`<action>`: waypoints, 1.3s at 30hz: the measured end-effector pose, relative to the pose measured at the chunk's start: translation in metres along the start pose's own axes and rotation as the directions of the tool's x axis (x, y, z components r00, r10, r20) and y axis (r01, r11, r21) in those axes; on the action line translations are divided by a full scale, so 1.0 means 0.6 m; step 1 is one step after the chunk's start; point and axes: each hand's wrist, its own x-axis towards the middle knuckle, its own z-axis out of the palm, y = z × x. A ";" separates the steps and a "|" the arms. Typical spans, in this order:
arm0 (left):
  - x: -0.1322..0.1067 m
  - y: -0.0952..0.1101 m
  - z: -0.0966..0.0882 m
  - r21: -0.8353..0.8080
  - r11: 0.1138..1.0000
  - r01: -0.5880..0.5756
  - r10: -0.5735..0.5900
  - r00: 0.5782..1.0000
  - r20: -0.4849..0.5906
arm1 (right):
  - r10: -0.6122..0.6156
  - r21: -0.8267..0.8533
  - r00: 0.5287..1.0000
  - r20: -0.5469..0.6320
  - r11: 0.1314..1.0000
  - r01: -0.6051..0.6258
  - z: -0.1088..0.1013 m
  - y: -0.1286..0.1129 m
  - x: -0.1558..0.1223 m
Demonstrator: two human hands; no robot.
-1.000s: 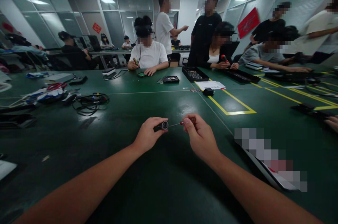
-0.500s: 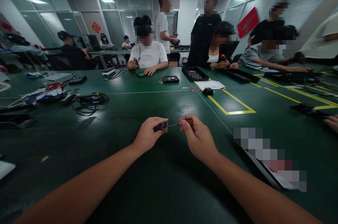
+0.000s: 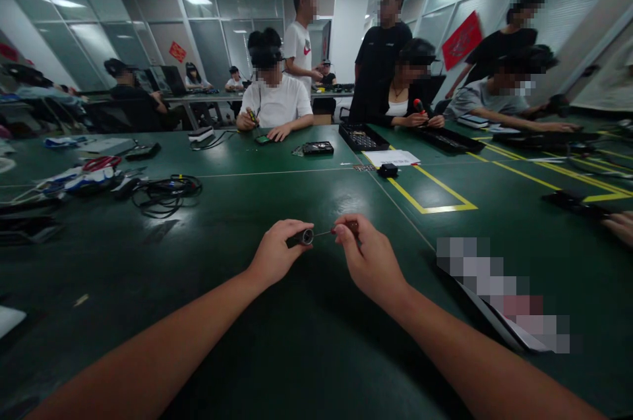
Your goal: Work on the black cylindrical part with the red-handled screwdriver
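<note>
Thumb and fingers of my left hand [image 3: 271, 254] close around a small dark cylindrical part [image 3: 307, 236], whose round, ringed end faces me. What lies inside that ring is too small to make out. My right hand [image 3: 373, 262] grips a thin screwdriver [image 3: 352, 227] by its reddish handle. Its slim metal shaft points left, with the tip at the right side of the cylindrical part; whether the tip touches it I cannot tell. Both hands are held above the dark green table [image 3: 306, 328].
To the left lie a coil of black cables [image 3: 168, 192] and a heap of bundled leads [image 3: 93, 173]. A booklet [image 3: 499, 295] is near my right forearm. Beyond are a small black block [image 3: 388, 170], a paper sheet [image 3: 390, 157] and a black tray [image 3: 363, 138]. Several people sit or stand opposite.
My hands keep nearly the same pose, with the screwdriver still at the cylindrical part. The whole view has shifted very slightly. A standing person in white at the back has turned a little.
</note>
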 end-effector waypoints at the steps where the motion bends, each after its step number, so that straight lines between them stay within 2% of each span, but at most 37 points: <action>1: 0.000 0.001 0.000 0.000 1.000 0.002 -0.002 1.000 0.000 | -0.002 -0.004 1.000 -0.006 1.000 0.002 0.000 -0.001 -0.001; 6: 0.000 0.001 -0.001 0.006 1.000 0.018 -0.018 1.000 0.005 | -0.017 0.010 1.000 0.018 1.000 0.017 0.000 -0.004 -0.002; 11: 0.000 -0.003 -0.002 0.002 1.000 0.031 -0.031 0.999 -0.009 | 0.026 0.101 0.998 0.049 0.994 -0.031 0.001 0.003 0.002; 17: 0.001 -0.001 -0.003 -0.018 0.999 0.035 -0.035 0.999 -0.005 | -0.015 0.051 0.999 0.040 0.999 0.013 0.002 0.000 0.001; 21: 0.001 0.000 -0.003 -0.026 0.999 0.043 -0.043 0.999 0.002 | 0.016 0.064 0.999 0.039 0.998 -0.019 0.001 0.002 0.002; 26: 0.001 -0.002 -0.001 -0.030 0.999 0.038 -0.038 0.999 -0.003 | -0.004 0.064 0.998 0.068 0.998 0.000 0.000 0.002 0.001; 31: 0.001 -0.003 0.001 -0.038 0.999 0.033 -0.033 0.999 -0.009 | 0.007 0.049 0.999 0.038 0.999 -0.009 0.001 0.001 0.000; 39: 0.003 -0.002 -0.002 -0.054 0.995 0.078 -0.078 0.997 0.003 | 0.014 0.116 0.997 0.081 0.993 -0.023 0.001 0.007 0.002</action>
